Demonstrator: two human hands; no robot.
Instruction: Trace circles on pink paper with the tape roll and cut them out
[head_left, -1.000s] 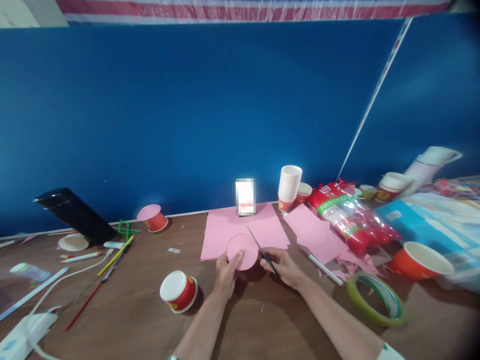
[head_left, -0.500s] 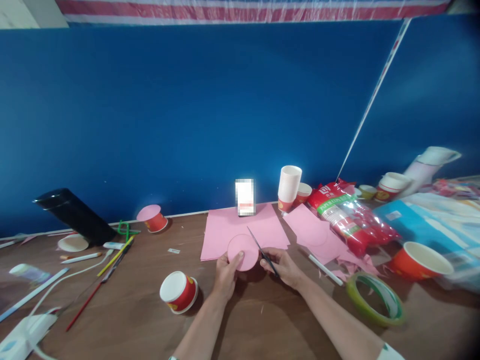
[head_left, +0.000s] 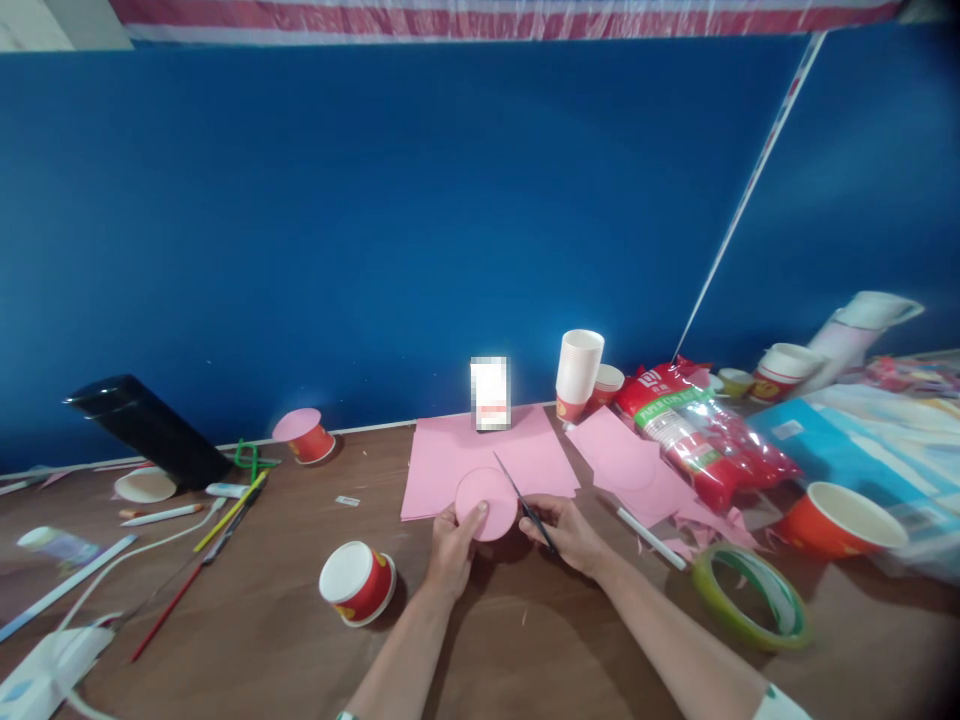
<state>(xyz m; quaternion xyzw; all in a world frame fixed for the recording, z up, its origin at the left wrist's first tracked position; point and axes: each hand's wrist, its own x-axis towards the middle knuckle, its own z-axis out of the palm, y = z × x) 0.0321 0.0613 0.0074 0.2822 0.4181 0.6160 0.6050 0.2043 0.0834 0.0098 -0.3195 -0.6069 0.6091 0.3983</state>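
Note:
My left hand [head_left: 453, 549] pinches a pink paper circle [head_left: 487, 500] by its lower left, thumb on top. In my right hand [head_left: 566, 535] is a pair of dark scissors [head_left: 525, 505], its blades pointing up and left along the circle's right edge. Whether the blades touch the paper I cannot tell. Beyond both hands lies a stack of pink paper sheets [head_left: 442, 450]. Left of my left hand a red and white paper cup [head_left: 358, 583] stands upside down. A second red cup [head_left: 306, 440] at the back left has a pink disc on top.
To the right are pink paper scraps [head_left: 626, 465], a white stick [head_left: 651, 540], a tape roll [head_left: 750, 598], a red bag of paper cups [head_left: 697, 430] and stacked cups [head_left: 579, 370]. At left lie a black bottle [head_left: 150, 430], brushes [head_left: 232, 510] and a power strip [head_left: 56, 670].
Almost nothing differs; the whole view has shifted very slightly. Both hands, the pink circle and the scissors keep the same positions.

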